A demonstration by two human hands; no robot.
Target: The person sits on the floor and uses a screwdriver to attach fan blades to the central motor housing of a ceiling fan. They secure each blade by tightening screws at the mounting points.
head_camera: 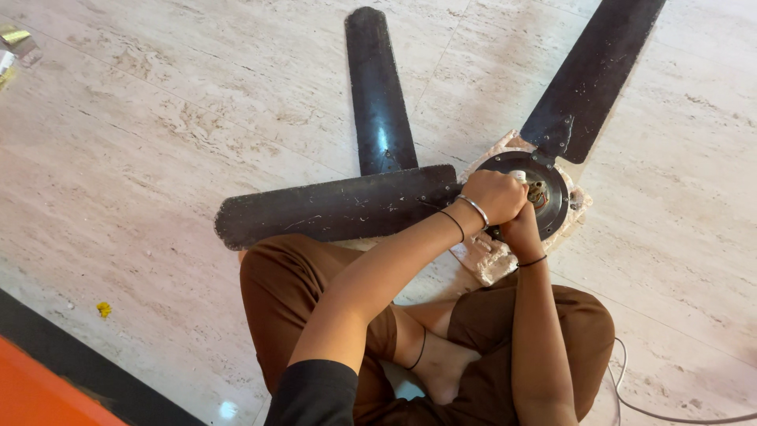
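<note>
Ceiling-fan motor hub (544, 197) lies on a cloth pad (489, 256) on the floor; my left hand (493, 197) is clenched over its centre, my right hand (522, 231) steadies the rim, grip unclear. I judge fastener work underway; next needs steady turning.

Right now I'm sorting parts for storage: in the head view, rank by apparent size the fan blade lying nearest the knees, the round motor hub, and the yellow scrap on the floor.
1. Fan blade nearest the knees: largest.
2. Round motor hub, partly covered by the left hand and right hand.
3. Yellow scrap: smallest by far.
</note>
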